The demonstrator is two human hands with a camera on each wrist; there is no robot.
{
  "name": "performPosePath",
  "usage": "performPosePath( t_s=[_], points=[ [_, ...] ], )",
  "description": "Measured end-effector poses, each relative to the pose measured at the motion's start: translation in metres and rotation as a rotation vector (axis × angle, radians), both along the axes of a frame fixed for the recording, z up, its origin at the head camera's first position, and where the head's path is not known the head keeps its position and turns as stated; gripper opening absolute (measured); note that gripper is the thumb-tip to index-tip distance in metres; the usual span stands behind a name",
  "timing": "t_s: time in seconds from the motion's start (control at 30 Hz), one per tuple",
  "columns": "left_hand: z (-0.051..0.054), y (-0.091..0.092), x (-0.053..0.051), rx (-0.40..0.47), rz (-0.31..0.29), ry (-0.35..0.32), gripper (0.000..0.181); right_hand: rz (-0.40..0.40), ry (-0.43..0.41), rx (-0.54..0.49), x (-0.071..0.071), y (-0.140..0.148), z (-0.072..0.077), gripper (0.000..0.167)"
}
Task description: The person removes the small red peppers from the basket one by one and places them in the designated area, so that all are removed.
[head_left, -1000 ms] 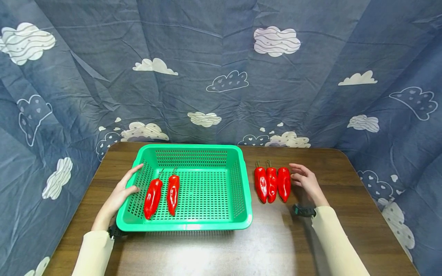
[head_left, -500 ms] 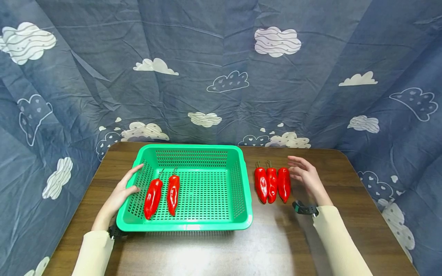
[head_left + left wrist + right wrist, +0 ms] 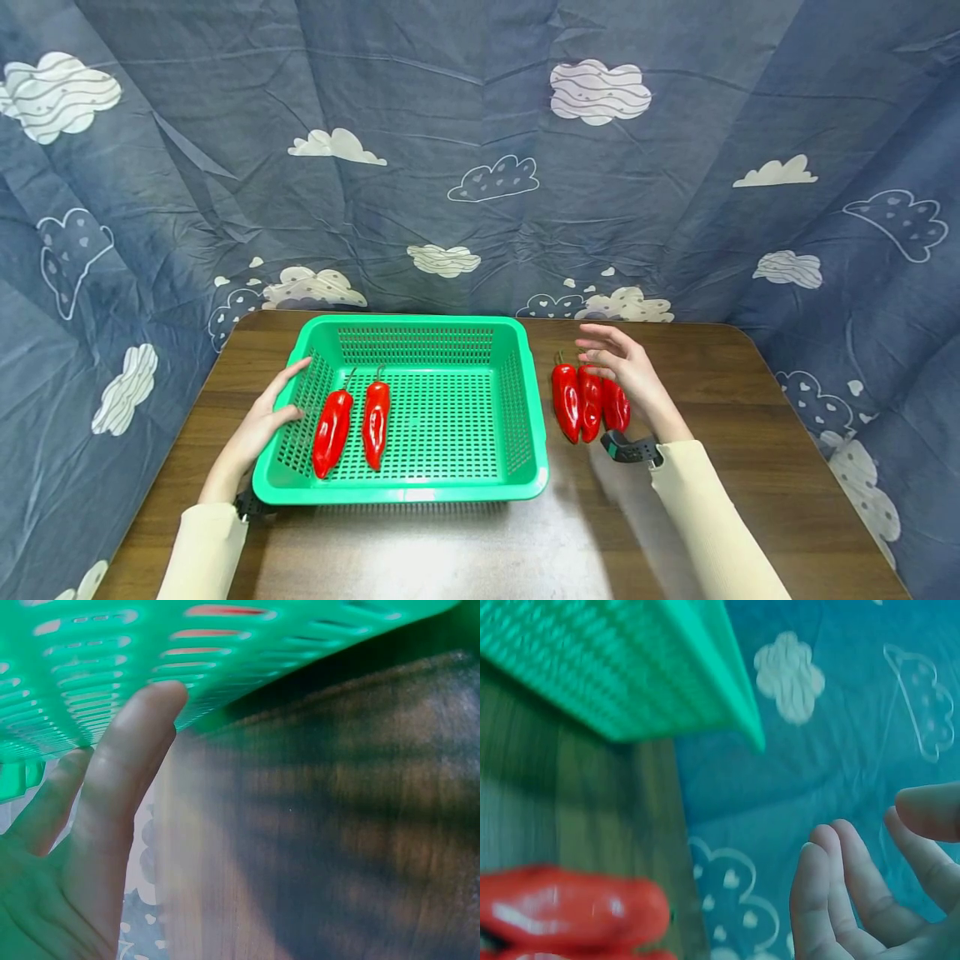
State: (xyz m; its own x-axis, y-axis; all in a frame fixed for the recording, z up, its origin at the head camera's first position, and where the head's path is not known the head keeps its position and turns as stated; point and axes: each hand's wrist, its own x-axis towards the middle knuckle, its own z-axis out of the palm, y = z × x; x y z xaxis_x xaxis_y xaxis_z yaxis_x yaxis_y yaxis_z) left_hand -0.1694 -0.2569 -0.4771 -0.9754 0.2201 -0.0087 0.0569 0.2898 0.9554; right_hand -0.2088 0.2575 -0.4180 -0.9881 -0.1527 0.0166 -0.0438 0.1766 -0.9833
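Observation:
My left hand [image 3: 252, 429] is at the left side of a green plastic basket [image 3: 480, 492], its thumb and a finger extended and spread over the rim in the head view. In the left wrist view, straight digits lie against the basket's slotted wall [image 3: 97, 667]. Inside the basket are two red peppers, the left one [image 3: 332, 433] and the right one [image 3: 376, 425]. My right hand [image 3: 630, 371] hovers above three more red peppers on the table, fingers apart and holding nothing. Of these, the left [image 3: 566, 404] shows best; the hand partly covers the middle [image 3: 590, 408] and right [image 3: 617, 408] ones.
The basket stands on a brown wooden table [image 3: 720, 400], left of the three peppers. A dark blue curtain [image 3: 450, 100] with white clouds hangs behind the table and at both sides. The right wrist wears a dark band [image 3: 628, 448].
My right hand rises off the rightmost pepper's side and moves left over the row of three peppers. The left hand, basket and peppers stay where they were.

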Motion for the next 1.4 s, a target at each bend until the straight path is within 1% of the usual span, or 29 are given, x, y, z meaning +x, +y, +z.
performPosePath(
  t_s=[0.43,0.63,0.77,0.97,1.13,1.4],
  points=[
    [0.0,0.001,-0.002,-0.01,-0.005,0.022,0.077,0.132,-0.03,-0.084,-0.003,-0.054,0.012,0.043],
    [-0.001,0.001,-0.002,-0.018,-0.001,0.029,0.078,0.183,-0.046,-0.081,-0.003,-0.081,0.013,0.041],
    [0.0,0.0,-0.001,-0.034,0.002,0.034,0.078,0.237,-0.066,-0.074,-0.003,-0.099,0.012,0.037],
    [-0.001,0.0,-0.001,-0.031,-0.001,0.035,0.078,0.289,-0.104,-0.073,-0.004,-0.123,0.008,0.034],
    [0.0,0.0,-0.001,-0.024,0.002,0.019,0.078,0.312,-0.106,-0.086,-0.005,-0.14,0.004,0.033],
    [-0.001,0.0,-0.001,-0.01,0.003,0.012,0.078,0.332,-0.123,-0.087,-0.007,-0.163,-0.001,0.037]
  ],
)
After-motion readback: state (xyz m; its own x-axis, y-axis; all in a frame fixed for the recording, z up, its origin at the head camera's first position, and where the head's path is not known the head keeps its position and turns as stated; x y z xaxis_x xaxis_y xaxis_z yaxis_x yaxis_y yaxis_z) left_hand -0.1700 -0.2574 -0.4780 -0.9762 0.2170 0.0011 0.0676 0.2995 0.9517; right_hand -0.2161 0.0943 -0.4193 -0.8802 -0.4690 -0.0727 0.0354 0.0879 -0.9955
